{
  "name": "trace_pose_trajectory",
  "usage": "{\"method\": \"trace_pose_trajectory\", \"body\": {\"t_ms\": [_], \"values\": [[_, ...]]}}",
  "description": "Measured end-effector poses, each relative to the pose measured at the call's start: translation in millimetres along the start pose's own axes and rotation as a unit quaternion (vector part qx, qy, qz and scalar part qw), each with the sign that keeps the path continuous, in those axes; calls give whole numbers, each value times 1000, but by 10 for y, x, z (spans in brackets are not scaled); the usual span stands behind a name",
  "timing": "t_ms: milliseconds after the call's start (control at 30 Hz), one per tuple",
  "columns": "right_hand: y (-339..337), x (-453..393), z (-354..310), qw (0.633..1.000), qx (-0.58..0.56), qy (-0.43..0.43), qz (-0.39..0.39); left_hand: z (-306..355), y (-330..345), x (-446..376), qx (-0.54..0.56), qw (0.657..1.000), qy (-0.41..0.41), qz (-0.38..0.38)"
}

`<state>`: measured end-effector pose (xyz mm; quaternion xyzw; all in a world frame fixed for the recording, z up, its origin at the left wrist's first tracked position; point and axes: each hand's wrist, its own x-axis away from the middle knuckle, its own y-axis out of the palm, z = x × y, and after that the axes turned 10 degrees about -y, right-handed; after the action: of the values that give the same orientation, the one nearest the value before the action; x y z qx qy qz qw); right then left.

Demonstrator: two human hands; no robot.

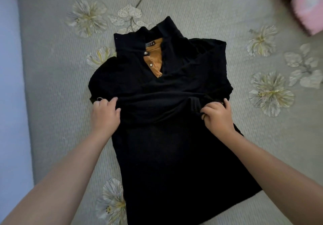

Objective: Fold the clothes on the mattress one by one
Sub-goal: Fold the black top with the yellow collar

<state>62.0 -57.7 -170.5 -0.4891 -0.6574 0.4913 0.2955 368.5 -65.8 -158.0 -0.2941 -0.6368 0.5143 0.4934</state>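
Black polo shirt [174,146] spread face up at centre of mattress [52,84], collar toward 12 o'clock, hem toward 6 o'clock. Mustard placket with pale buttons showing at the open neck.

Left hand [104,111] at 9 o'clock edge of shirt, fingers curled round a fold of black cloth. Right hand [216,116] at 3 o'clock edge, pinching the same raised ridge of fabric. Both clamped on the shirt, mid-chest height.

Risks, as judged:
- Uneven pull between the two grips, giving a skewed crease and a lopsided fold.
- Sleeves already bunched inward near the shoulders; likely trapped wrinkles if pressed flat as is.
- Collar standing up and crumpled at 12 o'clock; likely flattened crooked under the next fold.
- Loose knit slipping from a shallow pinch, dropping one side.

Containers: none in view. Pink item [302,2] at 1 o'clock corner, blurred, possibly more clothing or bedding; contents, if any, not discernible.
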Motion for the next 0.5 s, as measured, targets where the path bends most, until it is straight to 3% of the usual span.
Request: {"method": "trace_pose_trajectory", "body": {"t_ms": [100, 200, 300, 500], "values": [[-282, -190, 206, 992, -45, -117, 9, -65, 35, -89, 52, 998, 34, 25], [-572, -421, 420, 968, 97, -229, -18, -116, -56, -174, 176, 984, 5, 31], [-767, -723, 533, 952, 125, -279, 16, -176, -229, -214, 280, 960, -7, 31], [-800, -1083, 574, 942, 139, -306, 20, -287, -315, -392, 220, 975, 22, -12]]}}
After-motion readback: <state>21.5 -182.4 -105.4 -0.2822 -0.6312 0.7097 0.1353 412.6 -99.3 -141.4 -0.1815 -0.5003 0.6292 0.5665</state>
